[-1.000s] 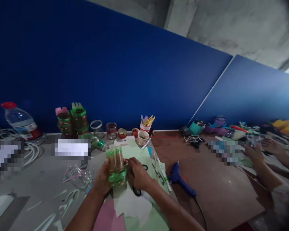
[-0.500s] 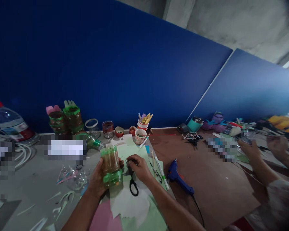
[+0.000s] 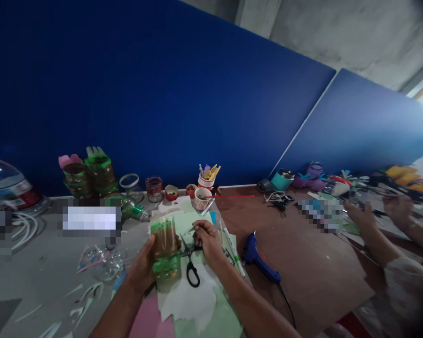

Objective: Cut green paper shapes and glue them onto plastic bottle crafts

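Held upright in my left hand [image 3: 144,264] is a cut bottle piece [image 3: 165,244], brown-tinted with green bands at its top and bottom. To its right, my right hand [image 3: 205,237] has its fingers pinched together; a thin, pale sliver seems to show at the fingertips, too small to name. Black-handled scissors [image 3: 192,274] lie between the hands with blades apart, over torn white paper [image 3: 188,300] and green paper [image 3: 225,312]. Pink paper [image 3: 151,317] shows beneath my left forearm.
A blue glue gun [image 3: 259,260] lies right of the papers, its cord running forward. Paper cups [image 3: 203,199], a green bottle top [image 3: 136,210] and banded bottle pieces [image 3: 100,173] stand along the blue partition [image 3: 162,94]. Another person's hands [image 3: 361,216] work at the far right.
My right hand has moved slightly right and up, away from the scissors, and its fingers hold a thin sliver. The view has shifted a little.
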### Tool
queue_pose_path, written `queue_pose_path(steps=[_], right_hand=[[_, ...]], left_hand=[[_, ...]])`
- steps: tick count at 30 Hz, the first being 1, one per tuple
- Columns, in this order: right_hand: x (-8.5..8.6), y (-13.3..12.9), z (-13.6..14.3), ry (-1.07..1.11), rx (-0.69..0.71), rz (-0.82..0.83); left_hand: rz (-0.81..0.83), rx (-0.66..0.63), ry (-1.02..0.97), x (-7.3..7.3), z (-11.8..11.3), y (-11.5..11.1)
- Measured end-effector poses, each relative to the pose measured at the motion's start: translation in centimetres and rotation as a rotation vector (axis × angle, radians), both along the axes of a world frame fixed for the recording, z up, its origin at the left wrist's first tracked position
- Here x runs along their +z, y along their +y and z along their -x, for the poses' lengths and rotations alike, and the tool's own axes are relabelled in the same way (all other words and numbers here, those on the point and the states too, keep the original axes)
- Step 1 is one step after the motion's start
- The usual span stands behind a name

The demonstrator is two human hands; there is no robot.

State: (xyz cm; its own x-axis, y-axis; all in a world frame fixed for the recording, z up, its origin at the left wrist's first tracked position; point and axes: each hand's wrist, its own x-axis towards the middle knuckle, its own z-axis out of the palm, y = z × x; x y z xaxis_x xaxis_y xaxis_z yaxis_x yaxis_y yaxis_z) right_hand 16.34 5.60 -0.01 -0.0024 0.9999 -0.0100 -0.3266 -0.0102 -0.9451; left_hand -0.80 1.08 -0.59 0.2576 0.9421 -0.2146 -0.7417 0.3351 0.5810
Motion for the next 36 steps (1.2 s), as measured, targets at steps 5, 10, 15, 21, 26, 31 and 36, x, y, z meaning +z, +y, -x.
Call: queue_pose_path(steps=[5,10,15,21,26,31,36], right_hand=[[-0.6,0.0,-0.1,0.001,-0.054,-0.071],[-0.8,0.3,-0.2,0.071,-0.105,-0.053],[-0.1,0.4,-0.3,0.232,-0.048,-0.001],[0.1,-0.1,0.0,0.356,0.081,0.069],[0.6,0.0,-0.2,0.353,0.087,0.041],[1.7,-0.2,-0.5,0.468,0.103,0.080],[2.8,-1.0,-0.5,0.374,0.171,0.004]], left_hand=[[0.014,-0.023,0.010,-0.1,-0.3,-0.2],[0.023,-0.016,0.062,0.5,-0.7,-0.3],[0.027,-0.002,0.089,1.0,-1.0,-0.6],[0.019,0.013,0.081,0.7,-1.0,-0.5],[0.013,-0.006,0.086,0.7,-0.8,-0.5],[0.018,-0.004,0.125,0.0,-0.7,-0.4],[-0.017,-0.005,0.226,-0.7,-0.8,-0.3]])
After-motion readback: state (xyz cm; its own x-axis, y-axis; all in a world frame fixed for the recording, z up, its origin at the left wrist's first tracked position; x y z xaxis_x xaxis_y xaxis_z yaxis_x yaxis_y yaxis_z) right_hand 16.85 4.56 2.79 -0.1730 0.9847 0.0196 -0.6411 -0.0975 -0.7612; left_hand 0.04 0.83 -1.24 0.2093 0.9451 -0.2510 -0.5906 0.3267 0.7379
